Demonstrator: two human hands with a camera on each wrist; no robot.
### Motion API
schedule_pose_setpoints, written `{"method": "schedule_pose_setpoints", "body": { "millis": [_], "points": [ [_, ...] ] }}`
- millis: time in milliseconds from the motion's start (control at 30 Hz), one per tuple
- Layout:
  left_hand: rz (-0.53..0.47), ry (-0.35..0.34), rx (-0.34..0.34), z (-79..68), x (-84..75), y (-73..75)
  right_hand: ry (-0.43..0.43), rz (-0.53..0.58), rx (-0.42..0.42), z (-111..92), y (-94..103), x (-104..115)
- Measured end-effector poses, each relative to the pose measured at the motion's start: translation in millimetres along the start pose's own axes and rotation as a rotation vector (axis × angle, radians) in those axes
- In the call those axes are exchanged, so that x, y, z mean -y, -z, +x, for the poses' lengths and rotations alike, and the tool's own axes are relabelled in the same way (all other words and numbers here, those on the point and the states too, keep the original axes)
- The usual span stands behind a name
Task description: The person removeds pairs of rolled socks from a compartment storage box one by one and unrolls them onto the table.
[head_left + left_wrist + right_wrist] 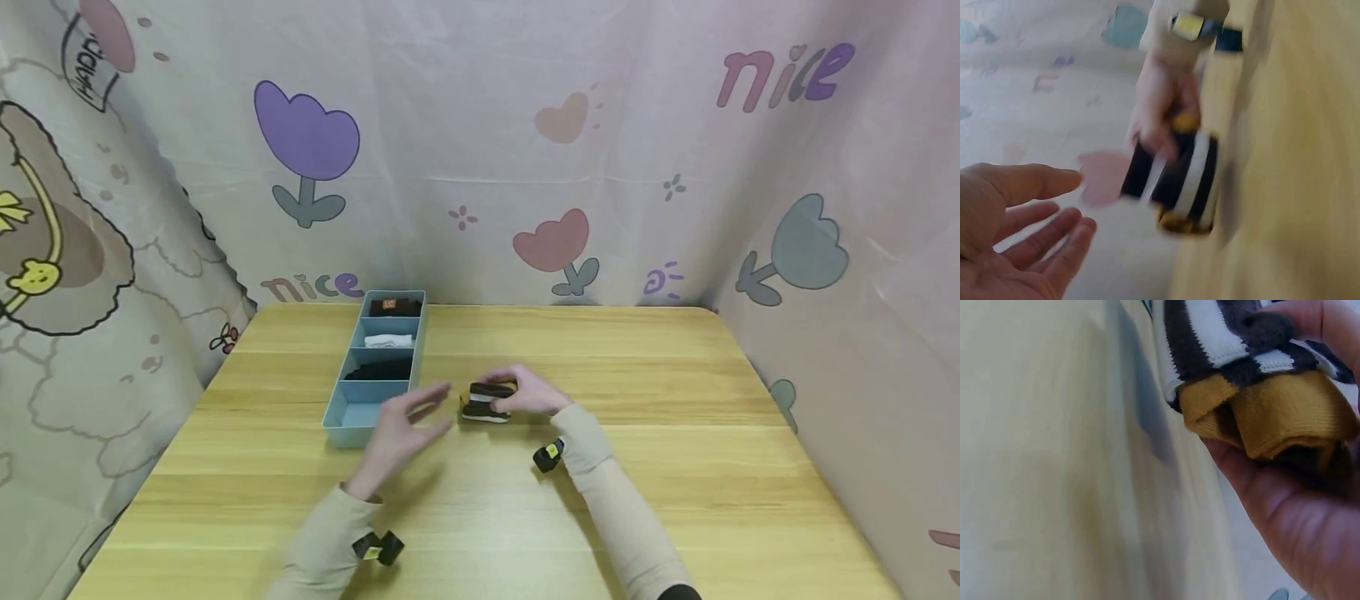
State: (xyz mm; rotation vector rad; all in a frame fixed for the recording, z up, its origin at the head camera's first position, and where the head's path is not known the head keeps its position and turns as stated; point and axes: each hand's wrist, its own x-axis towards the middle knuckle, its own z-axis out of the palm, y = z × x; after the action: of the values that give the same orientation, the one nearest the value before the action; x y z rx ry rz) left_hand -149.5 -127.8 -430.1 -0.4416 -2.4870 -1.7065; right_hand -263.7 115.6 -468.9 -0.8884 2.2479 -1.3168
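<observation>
My right hand (525, 390) grips a folded pair of socks (483, 410), dark with white stripes and mustard-yellow ends, just over the table. In the right wrist view the thumb and fingers close round the rolled sock bundle (1210, 344), whose yellow fold (1291, 412) faces the camera. To the left of the socks, my left hand (401, 429) is held apart from them with its fingers spread and nothing in them. The left wrist view shows a gap between that hand (1016, 231) and the striped socks (1191, 169); motion blurs the picture.
A light-blue divided box (352, 436) stands left of the socks. From the back, its compartments hold a dark brown item with a label (396, 307), a white folded item (389, 341) and a black folded item (380, 369). The front compartment (360, 412) shows its bare bottom. A printed curtain surrounds the wooden table (480, 533).
</observation>
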Motion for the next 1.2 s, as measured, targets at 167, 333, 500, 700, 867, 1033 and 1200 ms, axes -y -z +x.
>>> {"method": "schedule_pose_setpoints", "body": {
  "millis": [167,333,500,700,867,1033,1200],
  "points": [
    [-0.034,0.019,0.146,12.5,15.3,-37.0,0.000,0.001,-0.010,-10.7,2.6,-14.1],
    [-0.022,0.036,0.147,27.7,31.7,-54.3,0.007,0.041,-0.031,-16.3,1.3,-23.6],
    [-0.058,0.064,0.119,38.1,45.9,-61.5,0.034,0.045,-0.055,-19.9,-1.7,-31.1],
    [-0.062,0.103,0.114,43.5,54.6,-61.4,0.035,0.159,-0.128,-27.4,-6.5,-34.7],
    [-0.124,0.180,0.107,46.7,56.9,-62.5,0.040,0.278,-0.219,-33.7,-11.1,-38.1],
    [-0.163,0.230,0.090,50.2,60.9,-65.6,0.090,0.255,-0.230,-39.4,-10.5,-45.2],
    [-0.181,0.216,0.095,51.1,66.2,-65.7,0.123,0.254,-0.162,-49.0,-6.7,-46.6]
  ]
}}
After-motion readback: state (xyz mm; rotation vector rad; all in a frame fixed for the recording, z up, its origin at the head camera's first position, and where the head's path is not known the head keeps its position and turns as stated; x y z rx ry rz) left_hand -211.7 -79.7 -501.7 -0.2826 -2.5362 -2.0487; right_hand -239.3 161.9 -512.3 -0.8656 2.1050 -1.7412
